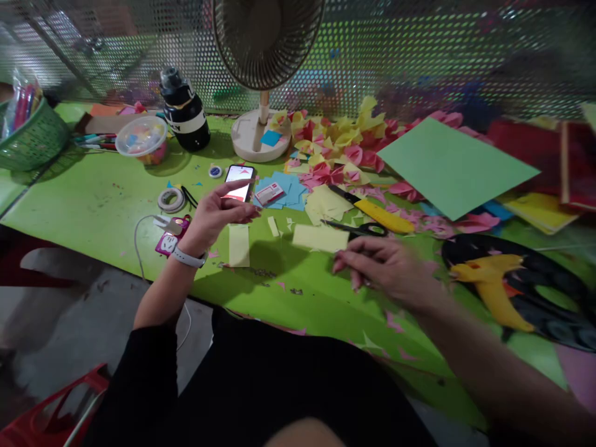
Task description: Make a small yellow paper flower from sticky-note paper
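My left hand (216,214) hovers above the green table (93,205), fingers stretched toward a lit phone (239,182), its index fingertip at the phone's screen; it holds nothing. A white band is on its wrist. My right hand (388,267) rests low over the table with fingers loosely extended, just in front of a yellow paper rectangle (320,238) and black-handled scissors (361,228). Another yellow strip (239,244) lies below my left hand.
A fan base (261,133), black bottle (184,112), lidded plastic tub (141,138), tape roll (171,200) and green basket (30,139) stand at the back left. Pink and yellow folded papers (335,146), a green sheet (454,167) and a yellow utility knife (379,214) lie to the right.
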